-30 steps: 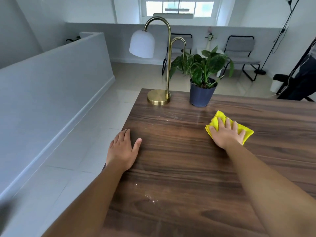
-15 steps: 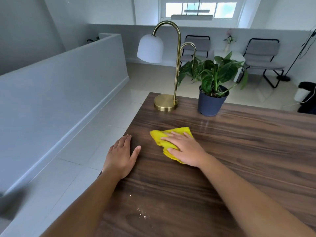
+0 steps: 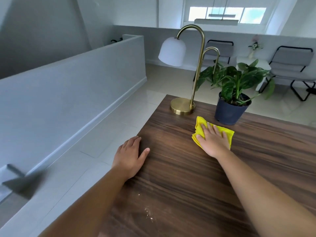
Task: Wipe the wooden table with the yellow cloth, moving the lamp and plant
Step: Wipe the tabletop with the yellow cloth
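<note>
Change since half a second ago: the right hand (image 3: 213,142) and the yellow cloth (image 3: 200,129) have swept from the middle of the near-left area to the far side, close in front of the lamp and plant; the left hand has stayed at the table's left edge.
White specks (image 3: 150,216): a small scatter of crumbs or droplets lies on the near part of the wooden table (image 3: 188,185), between the two forearms; this patch looks not yet wiped.
Left hand (image 3: 130,156): flat on the table edge, fingers spread and relaxed, holding nothing, likely bracing the body.
Right hand: palm down, fingers spread, pressing the folded cloth flat to the wood rather than clenching it.
Cloth position: on the table, just in front of the gap between lamp base and pot, near both but touching neither as far as can be seen.
Lamp (image 3: 183,106): brass base upright near the far-left corner, in its place, not yet moved.
Plant (image 3: 229,113): dark pot upright just right of the lamp, also not yet moved.
Progress: wiping of the open surface is under way; the near specks, the right side of the table, and the spots under lamp and plant appear left to do.
</note>
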Demonstrator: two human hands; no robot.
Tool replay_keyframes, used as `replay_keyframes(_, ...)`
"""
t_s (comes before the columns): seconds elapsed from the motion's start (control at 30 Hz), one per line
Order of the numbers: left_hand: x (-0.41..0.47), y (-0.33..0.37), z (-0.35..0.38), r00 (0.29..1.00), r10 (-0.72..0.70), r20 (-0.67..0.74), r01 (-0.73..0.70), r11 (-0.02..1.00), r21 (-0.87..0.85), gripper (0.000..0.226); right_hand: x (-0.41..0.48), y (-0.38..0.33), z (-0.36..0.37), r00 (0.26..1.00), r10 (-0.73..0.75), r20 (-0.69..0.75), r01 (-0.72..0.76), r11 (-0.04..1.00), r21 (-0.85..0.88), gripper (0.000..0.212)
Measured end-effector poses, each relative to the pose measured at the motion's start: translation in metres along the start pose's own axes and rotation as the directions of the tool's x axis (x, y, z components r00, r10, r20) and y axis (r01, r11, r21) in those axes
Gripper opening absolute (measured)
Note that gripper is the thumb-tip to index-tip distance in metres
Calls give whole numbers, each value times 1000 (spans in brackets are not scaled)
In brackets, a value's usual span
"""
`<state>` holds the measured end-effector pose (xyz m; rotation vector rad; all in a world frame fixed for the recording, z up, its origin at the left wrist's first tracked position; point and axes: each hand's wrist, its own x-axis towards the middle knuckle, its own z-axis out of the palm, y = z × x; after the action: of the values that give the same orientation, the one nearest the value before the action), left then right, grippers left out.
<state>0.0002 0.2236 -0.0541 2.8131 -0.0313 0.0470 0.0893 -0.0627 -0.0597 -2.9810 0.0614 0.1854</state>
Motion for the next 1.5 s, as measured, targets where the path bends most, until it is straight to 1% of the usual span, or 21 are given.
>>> replay_keyframes(0.07, -7, -10, -4, 999, -19, 47, 17, 999, 43, 63, 9, -27, 2, 1000, -20, -1, 20, 1000, 8, 63)
replay_keyframes(0.17, -21, -27, -6, 996, -31, 85, 28, 999, 34, 63, 18, -71, 9, 996, -85, -12, 85, 996, 8, 62)
replay_keyframes(0.37, -30, -33, -3, 999, -33, 20, 34, 999, -28, 58, 39, -144, 21, 973, -232, -10, 232, 973, 16, 62)
replay_keyframes(0.5, -29, -33, -2, 1000, -19, -1, 19, 999, -40, 58, 55, -164, 20, 968, -250, 15, 250, 968, 9, 61)
replay_keyframes(0.6, -31, -33, -2, 999, -31, -23, 30, 996, -79, 53, 45, -170, 21, 958, -286, 31, 286, 958, 0, 61)
replay_keyframes(0.63, -31, -34, -2, 999, -34, -31, 32, 996, -86, 53, 35, -174, 23, 947, -321, 32, 321, 947, -2, 62)
replay_keyframes(0.7, -34, -33, -3, 998, -31, -57, 26, 995, -94, 63, 6, -183, 29, 915, -403, 37, 403, 915, -8, 62)
replay_keyframes(0.77, -36, -32, -2, 993, -27, -115, 13, 993, -117, 71, -27, -190, 33, 876, -480, 48, 481, 877, -10, 62)
replay_keyframes(0.9, -39, -31, -2, 975, -42, -219, 9, 989, -150, 71, -75, -182, 37, 801, -596, 56, 597, 802, -6, 59)
replay_keyframes(1.0, -37, -33, -1, 977, -40, -211, 13, 992, -129, 75, -82, -169, 36, 771, -636, 48, 635, 772, 20, 57)
replay_keyframes(1.07, -35, -33, 0, 981, -35, -193, 11, 993, -121, 81, -67, -166, 33, 771, -636, 44, 635, 772, 27, 57)
replay_keyframes(1.1, -34, -34, 0, 983, -38, -181, 16, 992, -122, 81, -54, -166, 32, 784, -620, 44, 619, 785, 30, 56)
replay_keyframes(1.23, -31, -34, 0, 993, -35, -111, 27, 997, -76, 73, 21, -164, 24, 887, -462, 13, 461, 886, 40, 56)
replay_keyframes(1.3, -30, -35, 0, 997, -21, -70, 18, 999, -44, 69, 55, -157, 18, 919, -395, 25, 394, 919, 17, 57)
replay_keyframes(1.4, -27, -37, 1, 999, -15, -42, 13, 999, -35, 57, 76, -151, 13, 934, -354, 35, 354, 935, 13, 56)
replay_keyframes(1.5, -28, -37, 2, 999, -24, -38, 22, 999, -35, 57, 70, -142, 12, 936, -352, 20, 352, 936, 22, 56)
